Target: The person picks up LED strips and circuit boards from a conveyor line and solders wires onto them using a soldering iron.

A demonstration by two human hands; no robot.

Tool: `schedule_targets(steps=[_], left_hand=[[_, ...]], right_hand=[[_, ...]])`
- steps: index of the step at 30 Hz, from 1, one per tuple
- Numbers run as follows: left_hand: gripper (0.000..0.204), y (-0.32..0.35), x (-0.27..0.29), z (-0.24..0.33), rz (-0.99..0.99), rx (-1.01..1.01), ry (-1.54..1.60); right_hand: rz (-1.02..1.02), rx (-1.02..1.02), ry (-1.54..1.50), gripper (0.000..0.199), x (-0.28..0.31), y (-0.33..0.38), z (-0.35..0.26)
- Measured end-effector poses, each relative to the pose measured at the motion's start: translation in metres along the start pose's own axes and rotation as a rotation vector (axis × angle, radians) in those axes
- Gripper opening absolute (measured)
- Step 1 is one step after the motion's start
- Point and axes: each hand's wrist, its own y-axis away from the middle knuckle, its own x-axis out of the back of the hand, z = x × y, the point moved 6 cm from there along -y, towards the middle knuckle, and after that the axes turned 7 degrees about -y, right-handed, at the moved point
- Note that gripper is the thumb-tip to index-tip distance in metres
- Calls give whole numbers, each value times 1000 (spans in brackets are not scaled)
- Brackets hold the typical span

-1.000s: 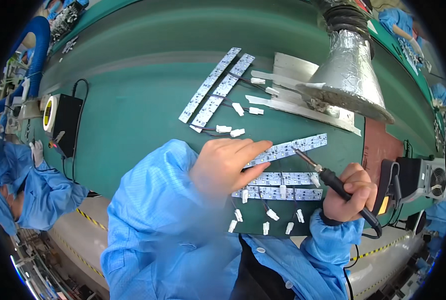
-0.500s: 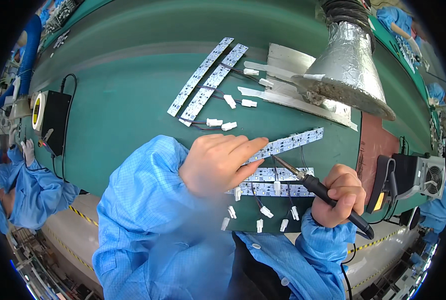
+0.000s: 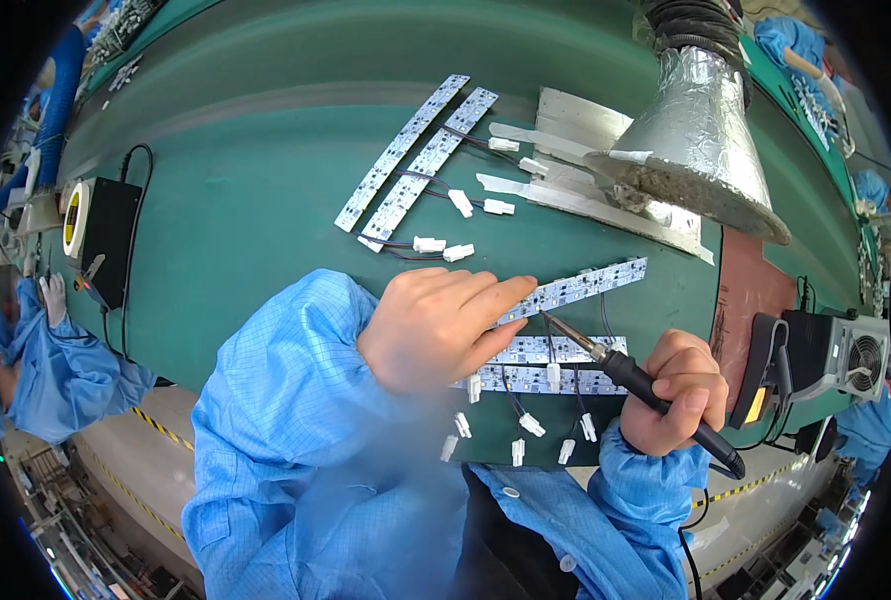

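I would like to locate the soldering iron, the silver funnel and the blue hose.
Soldering iron [image 3: 634, 381]: head view, on its black handle.
Silver funnel [image 3: 701, 135]: head view, on its foil side.
Blue hose [image 3: 62, 105]: head view, along its length.

Bare left hand back upward, fingers extended rightward; bare right hand curled closed, wrist bent inward

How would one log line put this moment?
left grip: on strip; right grip: around soldering iron; tip: at strip, contact unclear; other strips: on mat
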Motion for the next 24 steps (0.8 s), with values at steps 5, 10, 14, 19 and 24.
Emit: schedule_targets(steps=[5, 10, 14, 19, 24], left_hand=[[37, 0, 1, 0, 0, -8, -3], [36, 0, 0, 0, 0, -14, 2], [36, 0, 0, 0, -8, -17, -11], [33, 1, 1, -2, -15, -11, -19], [31, 0, 1, -6, -36, 19, 48]], right_hand=[[-8, -3, 1, 28, -1, 0, 1], [-19, 2, -2, 27, -1, 0, 2], [-18, 0, -6, 29, -1, 0, 1], [219, -77, -113, 32, 30, -3, 12], [265, -146, -54, 31, 58, -13, 27]])
